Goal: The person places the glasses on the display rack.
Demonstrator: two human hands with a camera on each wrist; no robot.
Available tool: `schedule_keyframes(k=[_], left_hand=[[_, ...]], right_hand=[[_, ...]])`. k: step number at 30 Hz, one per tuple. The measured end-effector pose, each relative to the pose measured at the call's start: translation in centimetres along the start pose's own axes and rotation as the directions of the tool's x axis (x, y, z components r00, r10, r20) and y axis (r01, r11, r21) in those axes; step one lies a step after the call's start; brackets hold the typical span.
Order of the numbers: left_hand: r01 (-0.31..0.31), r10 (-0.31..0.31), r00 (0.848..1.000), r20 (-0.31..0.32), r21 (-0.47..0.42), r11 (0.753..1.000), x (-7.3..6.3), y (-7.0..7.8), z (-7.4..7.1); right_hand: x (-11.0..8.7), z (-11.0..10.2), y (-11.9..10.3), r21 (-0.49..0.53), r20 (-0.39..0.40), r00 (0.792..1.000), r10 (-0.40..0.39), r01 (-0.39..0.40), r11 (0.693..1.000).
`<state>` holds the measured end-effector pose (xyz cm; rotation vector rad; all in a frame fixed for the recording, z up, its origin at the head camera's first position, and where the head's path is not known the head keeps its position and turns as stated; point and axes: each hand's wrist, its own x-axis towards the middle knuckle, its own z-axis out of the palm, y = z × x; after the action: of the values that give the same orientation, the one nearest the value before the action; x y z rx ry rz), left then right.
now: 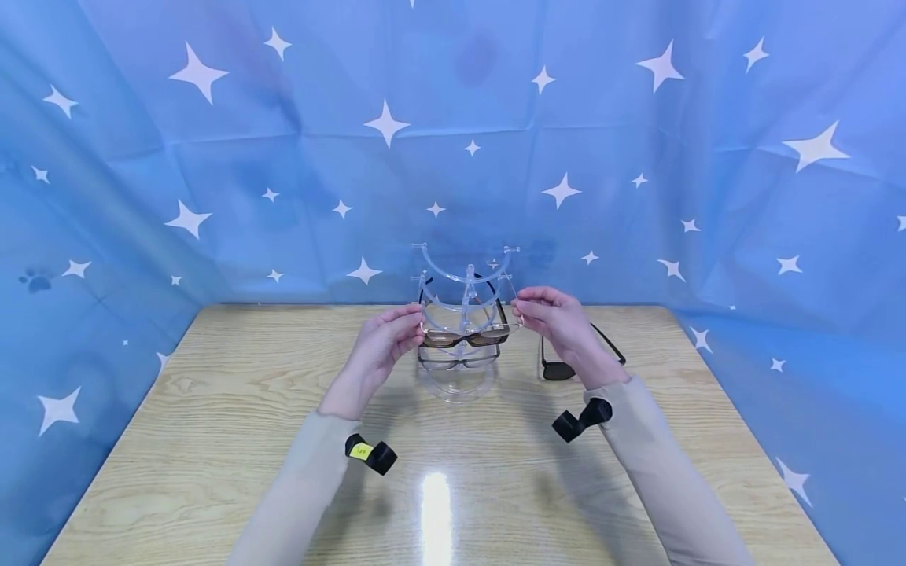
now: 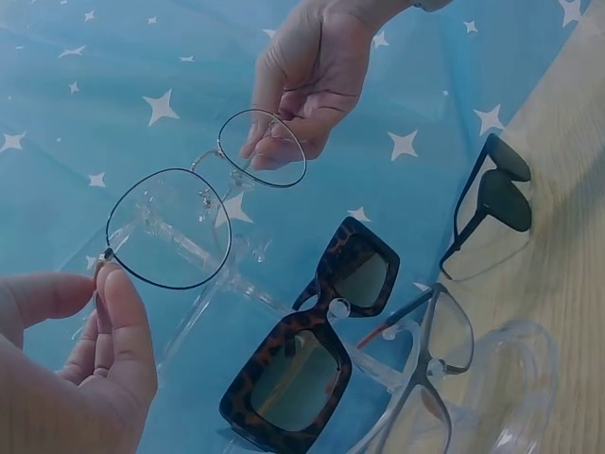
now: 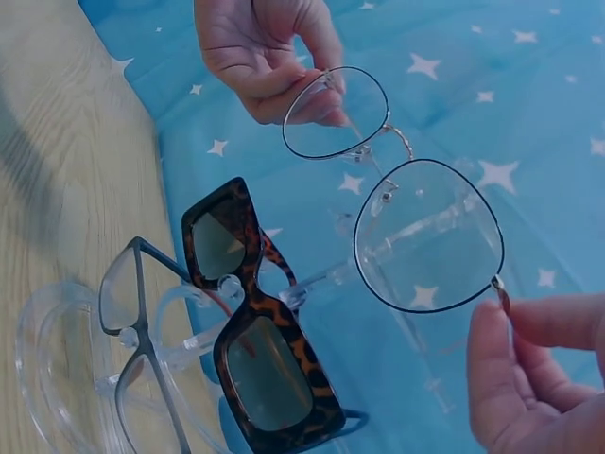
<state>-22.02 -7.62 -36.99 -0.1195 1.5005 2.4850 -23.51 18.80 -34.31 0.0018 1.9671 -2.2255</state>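
My left hand [image 1: 382,346] pinches one temple of a pair of thin-rimmed round glasses [image 2: 204,158] between thumb and fingers. The other temple is held by my right hand [image 1: 555,318] near its hinge. The glasses are unfolded in front of the upper part of a clear display stand [image 1: 469,292], their lenses facing me. Lower on that stand sit tortoiseshell sunglasses [image 3: 253,301]. Below these hangs a pair of grey-framed glasses [image 3: 144,339] on the stand.
Black sunglasses [image 1: 559,371] lie with their temples spread on the wooden table [image 1: 248,440], right of the stand and partly hidden by my right hand. A blue curtain [image 1: 453,173] with white stars stands behind the table and along both sides.
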Motion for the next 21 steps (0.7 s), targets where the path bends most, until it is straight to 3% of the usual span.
schedule_keyframes(k=[21], left_hand=[[-0.024, 0.015, 0.991, -0.129, -0.072, 0.997, 2.7, -0.1, 0.2]], right_hand=[[3.0, 0.5, 0.4, 0.047, -0.088, 0.995, 0.048, -0.044, 0.998]])
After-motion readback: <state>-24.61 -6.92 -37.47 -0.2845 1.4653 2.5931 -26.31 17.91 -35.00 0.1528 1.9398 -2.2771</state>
